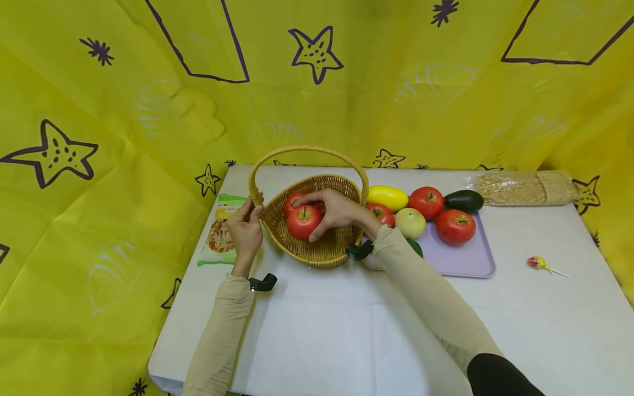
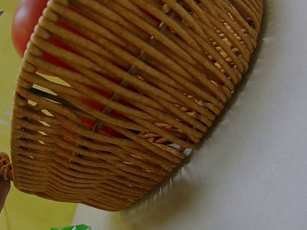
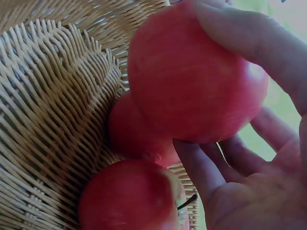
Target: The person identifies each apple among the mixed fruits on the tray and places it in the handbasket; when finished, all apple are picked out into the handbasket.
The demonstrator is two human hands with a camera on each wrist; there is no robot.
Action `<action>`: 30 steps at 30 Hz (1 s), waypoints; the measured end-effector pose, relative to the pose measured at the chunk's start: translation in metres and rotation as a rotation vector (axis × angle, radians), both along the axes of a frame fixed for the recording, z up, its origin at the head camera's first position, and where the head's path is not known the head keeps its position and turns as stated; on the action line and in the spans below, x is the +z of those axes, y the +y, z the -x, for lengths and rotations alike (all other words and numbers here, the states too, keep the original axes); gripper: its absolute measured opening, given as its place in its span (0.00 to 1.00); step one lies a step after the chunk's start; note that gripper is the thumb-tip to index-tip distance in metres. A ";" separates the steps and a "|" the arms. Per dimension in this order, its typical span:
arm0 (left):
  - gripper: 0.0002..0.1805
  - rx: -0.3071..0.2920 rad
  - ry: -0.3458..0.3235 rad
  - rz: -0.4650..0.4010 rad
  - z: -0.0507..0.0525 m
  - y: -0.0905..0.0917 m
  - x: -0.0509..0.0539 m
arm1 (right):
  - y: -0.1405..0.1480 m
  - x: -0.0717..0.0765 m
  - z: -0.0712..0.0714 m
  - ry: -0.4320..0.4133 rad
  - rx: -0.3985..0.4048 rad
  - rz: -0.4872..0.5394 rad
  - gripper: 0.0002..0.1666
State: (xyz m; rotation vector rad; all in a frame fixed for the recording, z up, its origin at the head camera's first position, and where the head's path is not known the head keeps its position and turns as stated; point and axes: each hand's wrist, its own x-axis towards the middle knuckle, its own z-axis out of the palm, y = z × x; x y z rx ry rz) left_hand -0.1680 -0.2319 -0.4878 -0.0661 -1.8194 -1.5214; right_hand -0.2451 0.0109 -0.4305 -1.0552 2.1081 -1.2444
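Observation:
A wicker basket (image 1: 317, 258) with a tall arched handle (image 1: 311, 148) stands on the table. My left hand (image 1: 246, 234) pinches the base of the handle at the basket's left end; in the left wrist view only a bit of a finger shows beside the wicker. Inside the basket, my right hand (image 1: 335, 210) holds a red apple (image 1: 303, 223) between thumb and fingers. Below that apple in the right wrist view lie two more red apples, a nearer one (image 3: 129, 196) with a dark stem and another (image 3: 136, 129) partly hidden behind the held one.
Right of the basket, a lilac tray (image 1: 475, 264) bears red tomatoes (image 1: 455, 226), a yellow oblong fruit (image 1: 388, 197), a pale green round fruit (image 1: 410, 223) and a dark green avocado (image 1: 464, 201). A packet (image 1: 218, 234), a lollipop (image 1: 537, 263) and a long clear bag (image 1: 520, 188) lie around.

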 end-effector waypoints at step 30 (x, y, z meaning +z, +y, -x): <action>0.20 0.004 -0.019 -0.017 0.000 0.001 0.000 | -0.027 -0.002 -0.005 0.163 0.108 -0.280 0.48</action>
